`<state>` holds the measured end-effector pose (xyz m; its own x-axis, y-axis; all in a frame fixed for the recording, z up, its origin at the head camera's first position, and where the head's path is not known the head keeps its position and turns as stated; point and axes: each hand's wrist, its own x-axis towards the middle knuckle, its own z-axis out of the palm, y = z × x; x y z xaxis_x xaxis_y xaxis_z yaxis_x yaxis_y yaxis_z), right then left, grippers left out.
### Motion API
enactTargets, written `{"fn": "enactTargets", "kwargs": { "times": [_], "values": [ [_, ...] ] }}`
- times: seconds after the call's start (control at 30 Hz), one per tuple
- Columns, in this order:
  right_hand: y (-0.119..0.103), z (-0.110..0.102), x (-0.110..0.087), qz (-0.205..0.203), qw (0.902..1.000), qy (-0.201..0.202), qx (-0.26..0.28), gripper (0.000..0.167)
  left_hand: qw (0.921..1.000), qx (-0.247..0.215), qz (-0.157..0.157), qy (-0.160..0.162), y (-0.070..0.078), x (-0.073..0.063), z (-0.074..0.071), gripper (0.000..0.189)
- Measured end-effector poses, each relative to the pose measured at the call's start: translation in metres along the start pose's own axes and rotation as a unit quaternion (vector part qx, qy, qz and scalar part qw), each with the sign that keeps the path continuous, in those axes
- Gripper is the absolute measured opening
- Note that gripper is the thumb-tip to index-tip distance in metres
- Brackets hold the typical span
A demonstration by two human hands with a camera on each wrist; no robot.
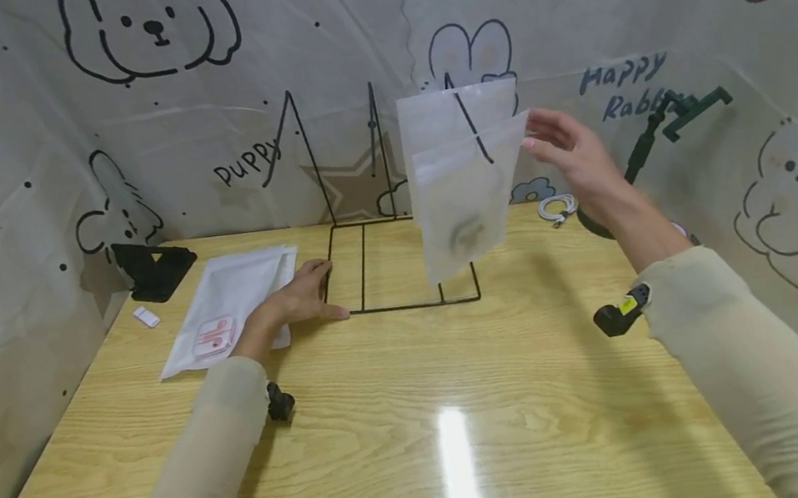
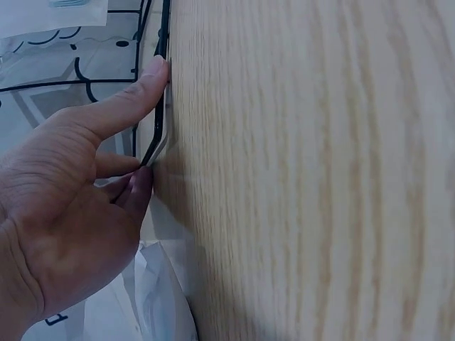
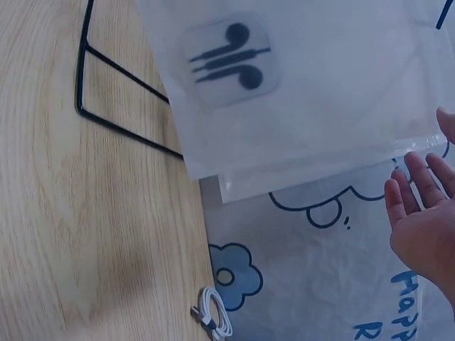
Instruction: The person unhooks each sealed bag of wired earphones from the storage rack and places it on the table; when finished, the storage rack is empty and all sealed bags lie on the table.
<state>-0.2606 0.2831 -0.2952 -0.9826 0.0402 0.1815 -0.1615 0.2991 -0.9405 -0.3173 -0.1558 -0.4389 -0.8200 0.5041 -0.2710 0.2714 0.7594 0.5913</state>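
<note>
A black wire rack (image 1: 407, 307) with a rectangular base and tall bent prongs stands on the table. My left hand (image 1: 302, 295) holds its front left corner, the thumb along the front wire and the fingers at the side wire (image 2: 158, 128). Two translucent white bags (image 1: 467, 189) hang on the right prong; the front one slants and contains earphones in a clear case (image 3: 231, 60). Beside the front bag's upper right corner is my right hand (image 1: 579, 154). Its fingers (image 3: 426, 181) are extended and spread from the thumb, close to the bag's edge.
Flat white bags (image 1: 240, 282) lie at the left with a pink earphone case (image 1: 215, 337). Further left are a black stand (image 1: 153, 269) and a small white-pink piece (image 1: 146, 317). A coiled white cable (image 1: 557, 210) and a dark-green clamp stand (image 1: 646, 145) sit at the back right.
</note>
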Motion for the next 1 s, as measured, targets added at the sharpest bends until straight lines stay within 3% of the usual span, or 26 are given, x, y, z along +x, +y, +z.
{"fn": "enactTargets", "kwargs": {
  "times": [0.27, 0.5, 0.67, 0.83, 1.0],
  "values": [
    [-0.003, 0.013, 0.002, -0.029, 0.9947, 0.026, 0.095, 0.028, 0.9999, -0.008, -0.012, -0.008, 0.002, -0.003, 0.000, 0.113],
    [-0.003, 0.017, -0.002, -0.098, 0.9808, 0.002, 0.168, 0.024, 0.9996, -0.014, -0.021, -0.013, 0.003, -0.002, -0.002, 0.115],
    [-0.002, 0.014, -0.011, -0.100, 0.9717, -0.006, 0.214, 0.020, 0.9997, -0.011, -0.015, -0.013, 0.004, -0.002, -0.002, 0.113],
    [-0.002, 0.009, -0.024, -0.081, 0.9757, 0.005, 0.204, 0.012, 0.9998, -0.010, -0.014, -0.014, 0.005, -0.002, -0.002, 0.113],
    [-0.008, 0.006, -0.036, -0.075, 0.9817, 0.026, 0.174, 0.016, 0.9996, -0.012, -0.018, -0.016, 0.005, -0.002, -0.003, 0.112]
  ]
}}
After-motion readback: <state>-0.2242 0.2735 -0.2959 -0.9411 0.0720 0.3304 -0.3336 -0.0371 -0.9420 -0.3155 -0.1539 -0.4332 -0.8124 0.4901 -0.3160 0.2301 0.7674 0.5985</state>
